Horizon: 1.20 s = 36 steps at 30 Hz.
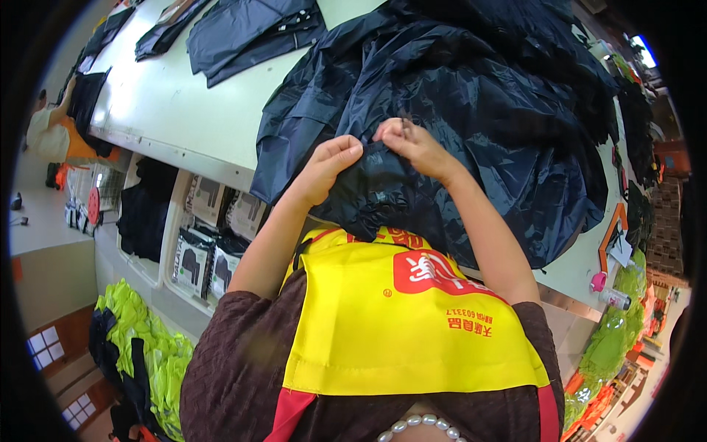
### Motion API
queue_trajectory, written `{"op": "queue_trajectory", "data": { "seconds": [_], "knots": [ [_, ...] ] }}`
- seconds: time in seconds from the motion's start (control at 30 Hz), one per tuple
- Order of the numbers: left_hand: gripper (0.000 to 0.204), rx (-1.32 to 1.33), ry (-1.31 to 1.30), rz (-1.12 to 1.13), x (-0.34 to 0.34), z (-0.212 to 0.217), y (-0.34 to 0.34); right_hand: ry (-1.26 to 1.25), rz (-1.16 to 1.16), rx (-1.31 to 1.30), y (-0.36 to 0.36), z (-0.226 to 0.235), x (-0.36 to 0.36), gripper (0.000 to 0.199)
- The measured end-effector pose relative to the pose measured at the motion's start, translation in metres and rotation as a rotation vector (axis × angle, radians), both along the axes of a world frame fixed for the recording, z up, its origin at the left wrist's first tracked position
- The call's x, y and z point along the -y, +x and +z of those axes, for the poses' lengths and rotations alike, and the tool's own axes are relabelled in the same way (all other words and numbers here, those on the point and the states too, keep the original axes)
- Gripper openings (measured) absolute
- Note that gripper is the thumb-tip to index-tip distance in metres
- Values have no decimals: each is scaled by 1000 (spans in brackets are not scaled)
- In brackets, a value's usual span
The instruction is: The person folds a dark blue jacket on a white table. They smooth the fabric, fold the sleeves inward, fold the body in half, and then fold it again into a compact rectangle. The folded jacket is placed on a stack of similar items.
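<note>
A large heap of shiny dark navy fabric (479,96) lies bunched over the table in front of me. Its near part, a gathered and puckered edge (379,195), hangs close to my yellow apron (368,331). My left hand (329,168) is closed, thumb against the fingers, at the left side of this gathered part. Slightly farther off and to the right, my right hand (418,147) pinches the same fabric between thumb and fingertips. A short stretch of the fabric's edge runs between the two hands. Whether the heap is one garment or several cannot be made out.
Folded dark garments (254,33) lie on the pale table (184,96) at the far left. Under its edge, white bins (168,243) hold packaged items and dark cloth. Bright yellow-green fabric (140,331) is piled at lower left. A small bottle (615,297) stands near the right edge.
</note>
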<state>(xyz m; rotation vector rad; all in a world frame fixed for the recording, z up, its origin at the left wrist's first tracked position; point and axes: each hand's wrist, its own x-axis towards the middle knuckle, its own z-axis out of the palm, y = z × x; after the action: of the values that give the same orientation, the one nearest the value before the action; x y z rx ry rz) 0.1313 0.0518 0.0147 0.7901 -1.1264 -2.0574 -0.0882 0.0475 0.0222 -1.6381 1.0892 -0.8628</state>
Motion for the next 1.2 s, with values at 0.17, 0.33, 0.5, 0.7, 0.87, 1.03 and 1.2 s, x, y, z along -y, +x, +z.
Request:
{"op": "queue_trajectory", "data": {
  "seconds": [0.17,0.33,0.5,0.7,0.87,1.03,1.2],
  "knots": [
    [29,-106,273,-49,-8,16,-2,249,-68,186,-4,17,-14,32],
    [30,-64,221,-21,-12,23,-7,-135,-301,4,-6,34,-31,24],
    [26,-1,146,-20,-15,35,-12,-254,-219,-193,-4,61,-51,23],
    [22,179,40,28,-17,43,-22,-574,-234,-293,3,45,-53,15],
    [25,293,200,254,-21,33,-26,-203,-319,-122,2,50,-49,9],
    [21,134,86,-14,-14,29,-20,-276,-144,-107,-15,6,-34,26],
    [51,494,-498,-478,-17,26,29,20,107,-132,-24,-3,-58,30]
  ]
}}
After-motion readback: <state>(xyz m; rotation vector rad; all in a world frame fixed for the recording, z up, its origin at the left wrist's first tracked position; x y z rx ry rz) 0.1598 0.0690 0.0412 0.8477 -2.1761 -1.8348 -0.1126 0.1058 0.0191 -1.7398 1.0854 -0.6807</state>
